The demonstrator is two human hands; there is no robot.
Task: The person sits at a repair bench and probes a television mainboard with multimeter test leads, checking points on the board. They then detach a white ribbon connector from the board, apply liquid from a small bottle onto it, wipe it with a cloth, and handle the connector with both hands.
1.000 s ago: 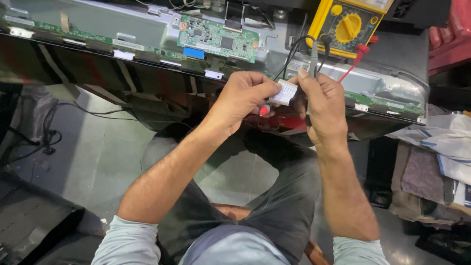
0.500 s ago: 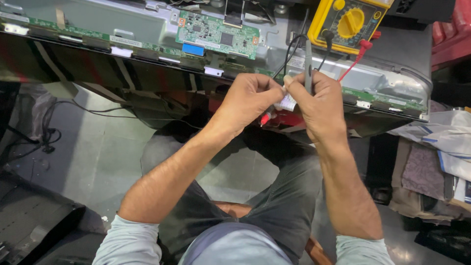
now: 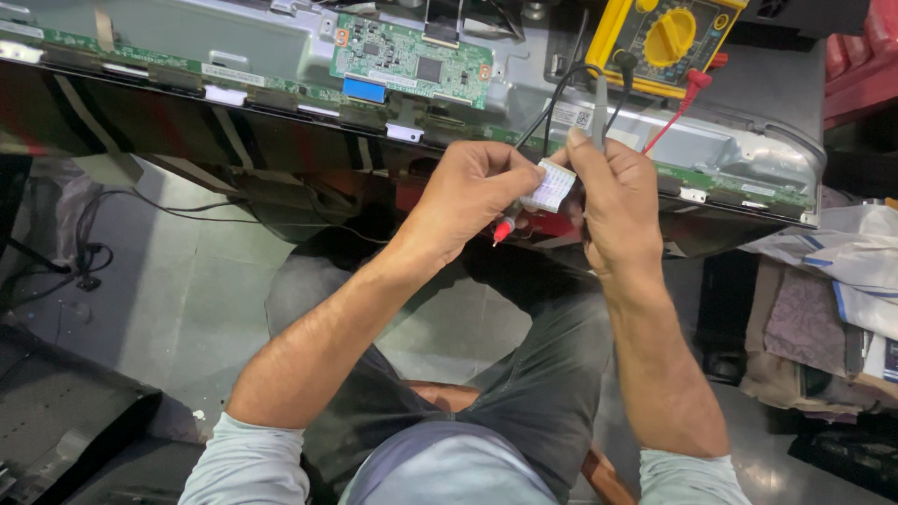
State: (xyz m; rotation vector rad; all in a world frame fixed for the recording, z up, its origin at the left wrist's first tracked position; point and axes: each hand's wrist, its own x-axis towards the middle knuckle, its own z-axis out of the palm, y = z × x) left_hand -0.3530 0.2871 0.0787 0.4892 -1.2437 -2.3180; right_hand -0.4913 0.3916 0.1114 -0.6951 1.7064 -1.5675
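Small white ribbed connector [image 3: 549, 186], tilted, apparently pinched between both hands.

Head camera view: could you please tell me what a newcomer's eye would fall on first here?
Probably the two hands meeting mid-frame: the left hand and right hand pinch a small white ribbed connector between them, with a red probe tip poking out below the left hand. Next, the bright yellow meter at the top right, and the green circuit board on the opened grey panel at the top.

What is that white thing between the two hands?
A small white ribbed strip sits between the left hand and right hand, seen in the head view.
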